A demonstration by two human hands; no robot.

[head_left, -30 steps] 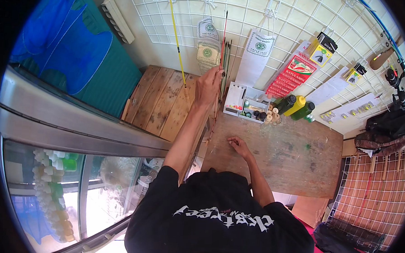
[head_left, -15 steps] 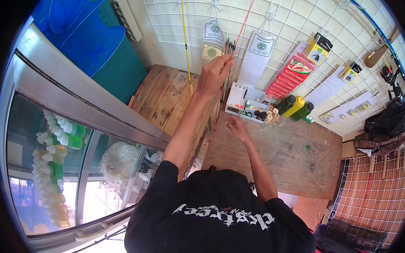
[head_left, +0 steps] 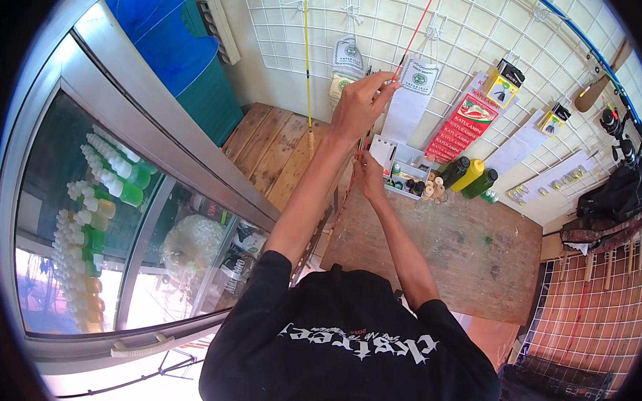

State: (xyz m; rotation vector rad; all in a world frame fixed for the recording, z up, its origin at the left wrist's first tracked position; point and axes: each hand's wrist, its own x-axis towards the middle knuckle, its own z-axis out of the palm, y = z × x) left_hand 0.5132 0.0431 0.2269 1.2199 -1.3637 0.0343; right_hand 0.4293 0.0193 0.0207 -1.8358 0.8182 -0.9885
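Observation:
My left hand (head_left: 362,105) is raised before the wall grid, with thumb and fingers pinched on a thin red rod (head_left: 418,36). From the fingertips the rod slants up and right past the top of the view. Lower down, my right hand (head_left: 369,175) is closed, its fingertips against several thin upright sticks (head_left: 348,191) beside the wooden table. What the right fingers grip is too small to make out. Close by the right hand stands a white divided organizer box (head_left: 409,158) with small jars in it.
Left of my hands a yellow rod (head_left: 307,56) leans over a slatted bench (head_left: 262,151). Dark and yellow bottles (head_left: 469,178) stand at the back of the wooden table (head_left: 434,245). Packets (head_left: 475,114) hang on the white grid (head_left: 457,34). A glass cabinet (head_left: 140,243) borders my left side.
My left hand has shifted right with the red rod. The right hand has risen from over the table edge to the thin sticks and closed. The view has turned slightly.

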